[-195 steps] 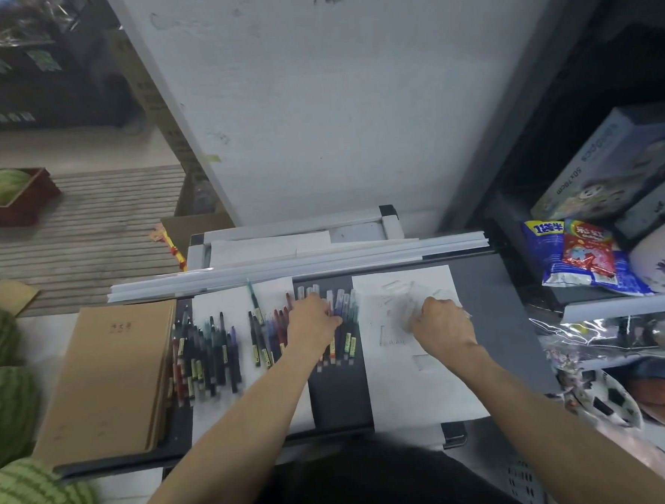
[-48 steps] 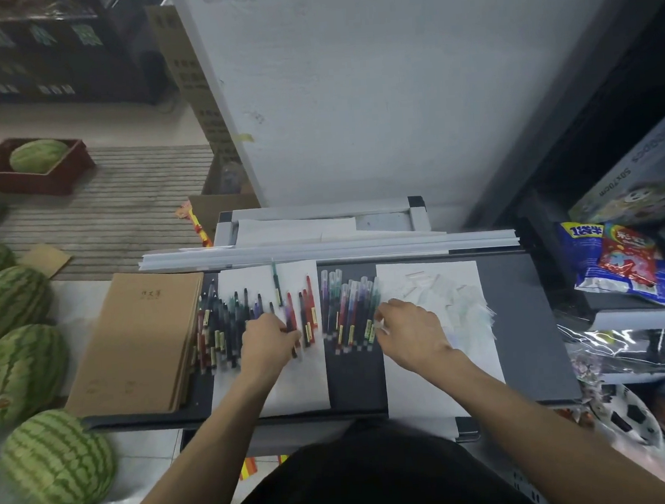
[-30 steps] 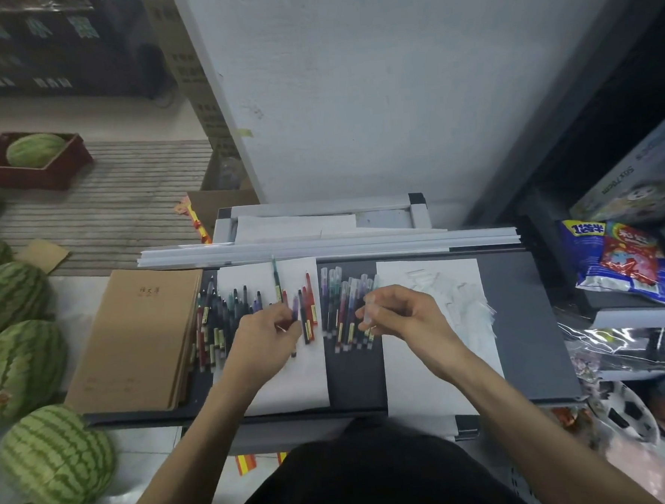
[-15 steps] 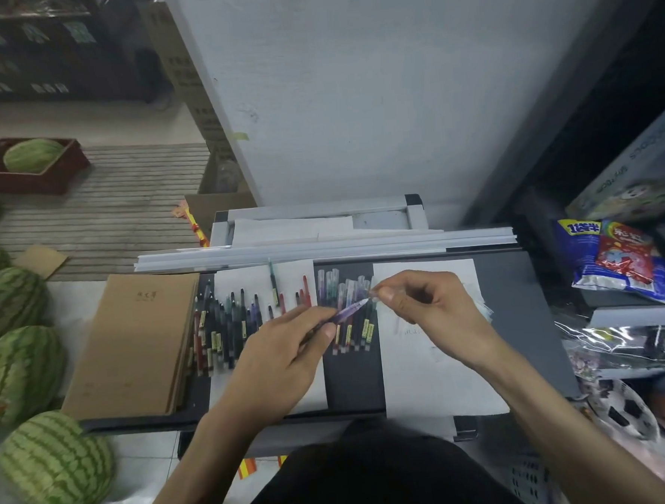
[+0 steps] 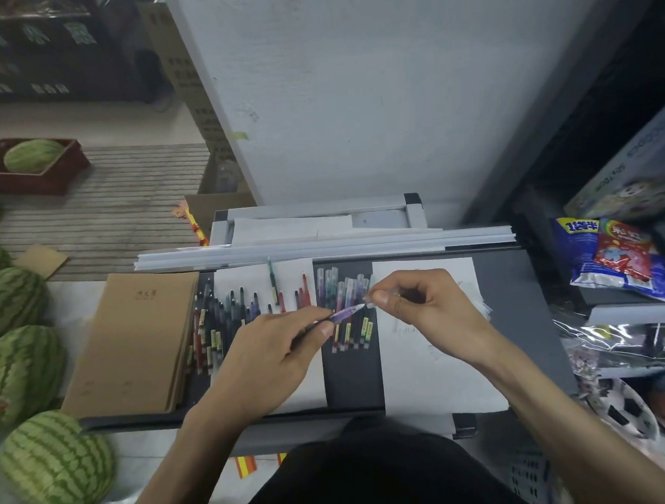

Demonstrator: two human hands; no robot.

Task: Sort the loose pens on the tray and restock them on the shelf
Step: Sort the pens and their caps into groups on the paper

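A dark grey tray (image 5: 522, 318) holds rows of loose pens. My left hand (image 5: 275, 356) grips a purple pen (image 5: 346, 312) by its barrel, its tip pointing right. My right hand (image 5: 424, 308) pinches a small clear cap (image 5: 369, 299) right at that tip. Behind the pen lies a row of capped purple and clear pens (image 5: 345, 301) on the bare tray. Dark uncapped pens (image 5: 225, 313) and red pens (image 5: 304, 292) lie on the left white sheet (image 5: 304, 386). A pile of clear caps (image 5: 482, 309) on the right sheet is mostly hidden by my right hand.
A stack of brown notebooks (image 5: 134, 342) sits on the tray's left end. White strips (image 5: 323, 248) line its far edge. Watermelons (image 5: 19, 372) crowd the floor at left. Shelves at right hold a snack bag (image 5: 615, 258), boxes and balls (image 5: 621, 409).
Both hands left the pen rows. The left one lifted a purple pen and the right one brought a clear cap to its tip.
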